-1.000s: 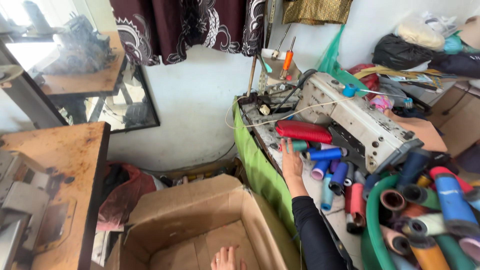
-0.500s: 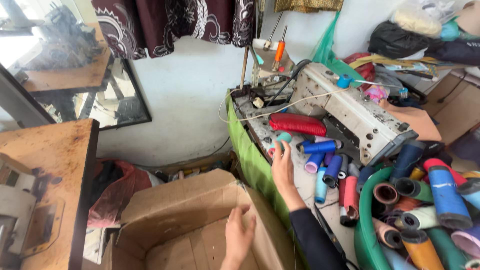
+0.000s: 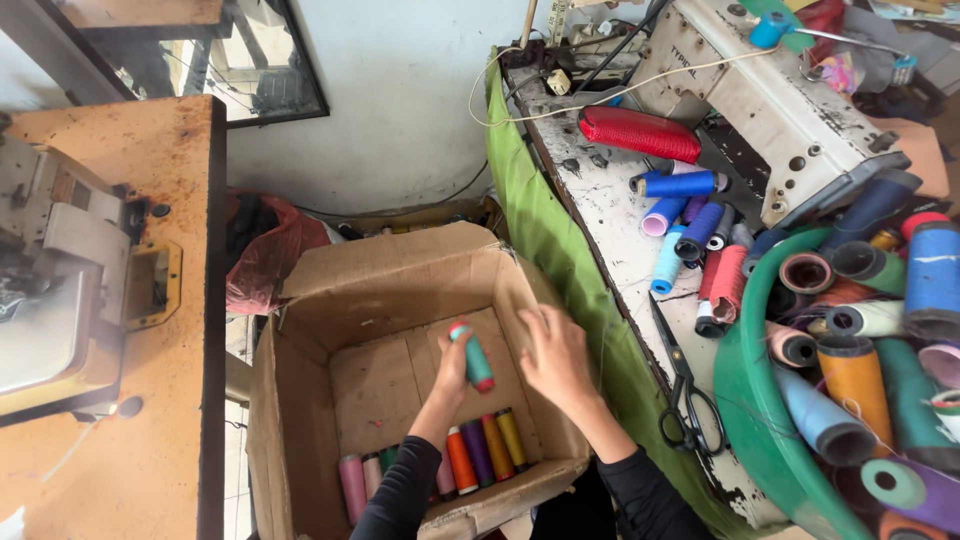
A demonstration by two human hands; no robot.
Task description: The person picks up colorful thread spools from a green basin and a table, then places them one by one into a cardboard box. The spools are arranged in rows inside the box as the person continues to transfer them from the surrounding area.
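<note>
My left hand [image 3: 449, 375] is inside an open cardboard box [image 3: 300, 310] and holds a teal thread spool [image 3: 476, 357] with a red end, upright above the box floor. My right hand [image 3: 555, 358] hovers over the box's right wall, fingers spread, holding nothing, just right of the spool. Several thread spools [image 3: 460, 458] in pink, orange, purple and yellow lie in a row along the box's near edge.
A worn white table [image 3: 610, 230] with a green cloth side carries a sewing machine [image 3: 780, 95], a red roll [image 3: 640, 132], loose blue spools [image 3: 690, 215], black scissors [image 3: 685, 390] and a green basin [image 3: 745, 400] full of spools. An orange-topped machine table [image 3: 160, 300] stands left.
My right hand left the spools on the table and came down over the box. My left hand rose inside the box and now holds a teal spool. The view tilted downward.
</note>
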